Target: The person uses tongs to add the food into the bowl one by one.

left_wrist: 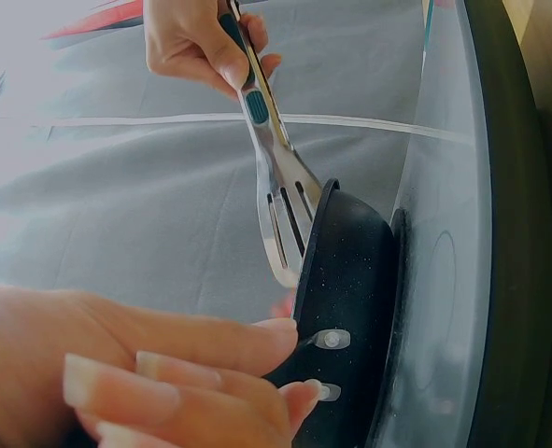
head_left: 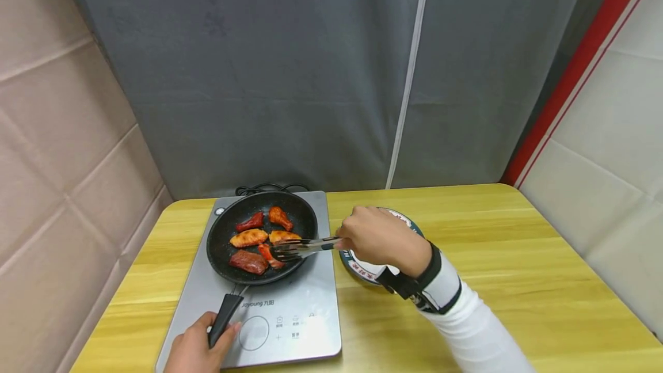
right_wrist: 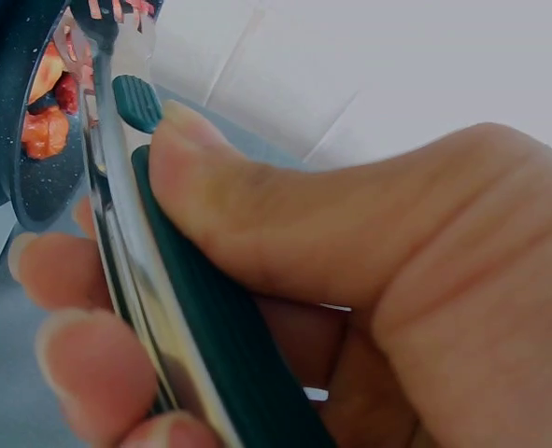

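Observation:
A black frying pan (head_left: 220, 258) stands on the silver induction cooktop (head_left: 311, 338). My left hand (head_left: 194, 345) grips its black handle from the near side. My right hand (head_left: 380, 238) holds metal tongs (right_wrist: 117, 187) with dark green grips, thumb on one arm and fingers curled round the other. Their slotted ends reach over the pan's right side, at a reddish piece of meat (head_left: 269, 255). Also in the pan lie a brown-red slab of meat (head_left: 248, 261), two orange wing pieces (head_left: 249, 238), a drumstick (head_left: 280, 218) and a dark red piece (head_left: 251, 222).
A patterned plate (head_left: 357, 269) lies right of the cooktop, partly hidden under my right hand. Behind the pan runs a black cable (head_left: 269, 187). The wooden table (head_left: 518, 258) meets a grey curtain (head_left: 269, 85) at the back, with padded walls on both sides.

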{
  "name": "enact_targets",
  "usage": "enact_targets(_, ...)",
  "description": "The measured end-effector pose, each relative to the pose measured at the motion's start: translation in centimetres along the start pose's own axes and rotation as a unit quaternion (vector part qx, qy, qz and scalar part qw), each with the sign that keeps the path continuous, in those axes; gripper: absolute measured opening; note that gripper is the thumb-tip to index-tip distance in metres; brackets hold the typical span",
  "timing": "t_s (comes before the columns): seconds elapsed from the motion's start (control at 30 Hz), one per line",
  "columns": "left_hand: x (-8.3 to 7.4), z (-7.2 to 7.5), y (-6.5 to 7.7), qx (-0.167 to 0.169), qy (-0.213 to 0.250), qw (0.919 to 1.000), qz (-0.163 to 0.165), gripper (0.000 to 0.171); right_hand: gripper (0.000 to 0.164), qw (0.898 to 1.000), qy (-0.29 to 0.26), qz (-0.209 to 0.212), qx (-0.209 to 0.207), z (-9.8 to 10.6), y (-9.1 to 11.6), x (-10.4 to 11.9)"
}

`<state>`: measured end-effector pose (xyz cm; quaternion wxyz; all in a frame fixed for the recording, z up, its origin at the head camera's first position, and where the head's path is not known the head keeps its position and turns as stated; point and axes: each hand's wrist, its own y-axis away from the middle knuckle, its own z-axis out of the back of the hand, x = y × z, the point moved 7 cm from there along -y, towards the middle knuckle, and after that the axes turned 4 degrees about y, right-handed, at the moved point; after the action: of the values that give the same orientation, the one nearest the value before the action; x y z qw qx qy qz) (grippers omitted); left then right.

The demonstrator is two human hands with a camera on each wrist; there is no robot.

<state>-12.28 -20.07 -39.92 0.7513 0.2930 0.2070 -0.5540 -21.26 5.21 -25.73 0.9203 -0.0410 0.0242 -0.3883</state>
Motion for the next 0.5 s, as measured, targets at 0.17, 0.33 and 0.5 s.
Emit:
enact_targets(0.17,0.0,0.0,0.0,0.001,0.0,1.0,0.0,0.032,0.012,1.0,-0.013,-0.003,0.019,-0.8,-1.0,0.0)
enact_targets(0.33,0.0,0.0,0.0,0.001,-0.002,1.0,-0.002,0.032,0.017,1.0,-0.018,0.015,0.016,-1.4,-1.7,0.3)
enact_targets(0.5,0.0,0.1,0.0,0.004,0.0,1.0,0.001,0.033,0.022,1.0,-0.016,0.018,0.01,-1.6,-2.1,0.2)
